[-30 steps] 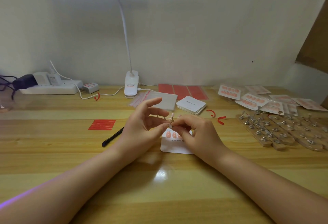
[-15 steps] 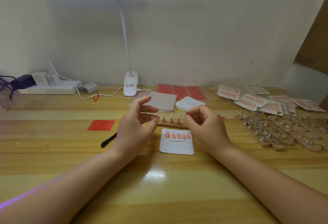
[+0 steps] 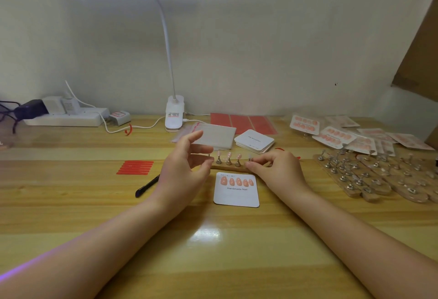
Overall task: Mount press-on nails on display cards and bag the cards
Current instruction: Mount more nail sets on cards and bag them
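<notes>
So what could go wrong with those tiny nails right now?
1. The right hand pinches at the nail on the end stand of the wooden strip; a slip could flick the nail off the table.
2. Three more nails sit on stands right beside those fingers, and the left hand hovers close, so a bump might knock them.
3. The display card lies loose just below, with five nails mounted; a wrist could nudge it.

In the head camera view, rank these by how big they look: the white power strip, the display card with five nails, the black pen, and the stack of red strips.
1. White power strip
2. Display card
3. Red strips and black pen: they look about alike, so no ranking.
</notes>
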{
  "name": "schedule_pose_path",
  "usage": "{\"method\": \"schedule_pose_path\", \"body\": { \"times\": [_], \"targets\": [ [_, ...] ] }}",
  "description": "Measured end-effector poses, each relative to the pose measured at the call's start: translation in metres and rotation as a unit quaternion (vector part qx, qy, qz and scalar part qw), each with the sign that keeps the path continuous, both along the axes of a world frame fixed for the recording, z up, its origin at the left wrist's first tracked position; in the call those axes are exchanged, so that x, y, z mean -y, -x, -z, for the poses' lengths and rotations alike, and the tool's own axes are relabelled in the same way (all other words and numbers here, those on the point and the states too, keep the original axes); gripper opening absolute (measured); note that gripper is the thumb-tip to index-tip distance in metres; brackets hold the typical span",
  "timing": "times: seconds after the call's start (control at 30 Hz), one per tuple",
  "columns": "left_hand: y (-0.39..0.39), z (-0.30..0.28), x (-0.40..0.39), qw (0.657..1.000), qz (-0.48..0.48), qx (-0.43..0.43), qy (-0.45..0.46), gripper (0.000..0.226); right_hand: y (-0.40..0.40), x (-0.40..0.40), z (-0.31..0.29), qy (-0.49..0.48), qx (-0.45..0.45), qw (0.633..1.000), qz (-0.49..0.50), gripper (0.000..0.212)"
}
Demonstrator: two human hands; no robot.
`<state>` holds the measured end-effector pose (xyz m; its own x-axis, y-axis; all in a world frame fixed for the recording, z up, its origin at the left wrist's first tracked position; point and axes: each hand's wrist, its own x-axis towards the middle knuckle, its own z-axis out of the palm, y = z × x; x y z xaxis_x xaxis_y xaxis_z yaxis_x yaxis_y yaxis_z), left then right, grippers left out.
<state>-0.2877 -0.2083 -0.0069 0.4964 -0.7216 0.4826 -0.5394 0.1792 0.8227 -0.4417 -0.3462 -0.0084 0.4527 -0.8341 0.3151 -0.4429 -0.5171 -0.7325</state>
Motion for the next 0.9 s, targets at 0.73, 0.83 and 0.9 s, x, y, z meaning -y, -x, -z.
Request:
{"method": "schedule_pose_path", "body": {
  "times": [0.73,0.83,0.9],
  "targets": [
    [0.019,-0.005,-0.007,0.997,0.05,-0.061,0.008,0.062,0.002,-0.049,-0.003,0.41,0.024,0.905,-0.11,0.014],
    [0.019,-0.004,-0.008,0.996,0.066,-0.056,0.014,0.059,0.001,-0.05,-0.005,0.351,0.038,0.928,-0.117,0.004],
    [0.02,-0.005,-0.008,0.997,0.069,-0.037,0.025,0.056,0.001,-0.053,-0.007,0.186,0.093,0.97,-0.126,0.004]
  ]
}}
